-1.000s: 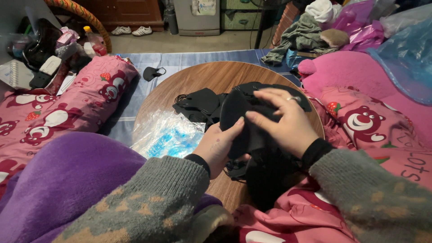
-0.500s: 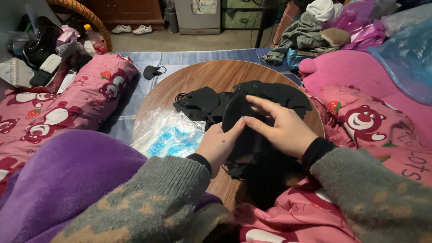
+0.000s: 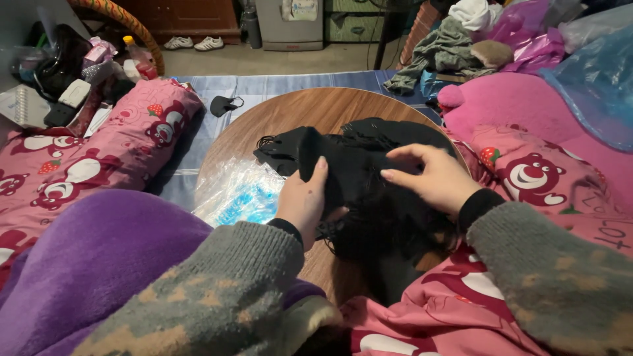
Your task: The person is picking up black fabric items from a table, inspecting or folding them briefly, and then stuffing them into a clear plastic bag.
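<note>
A heap of black face masks (image 3: pixel 369 178) lies on a round wooden table (image 3: pixel 290 112). My left hand (image 3: pixel 304 201) grips one black mask at the heap's left side, thumb up along its folded edge. My right hand (image 3: pixel 432 178) rests on the heap's right side, fingers spread and pointing left over the same black fabric. Both wrists wear black cuffs under grey knit sleeves. The mask's lower part is hidden among the pile.
A clear plastic bag with blue contents (image 3: pixel 241 194) lies on the table's left. One black mask (image 3: pixel 224 104) sits on the blue mat beyond. Pink patterned bedding (image 3: pixel 112 151) flanks both sides, a purple blanket (image 3: pixel 99 264) covers my lap, and clutter and clothes line the back.
My right hand slid down and to the right off the top of the mask. My left hand has lifted its thumb higher along the mask's edge.
</note>
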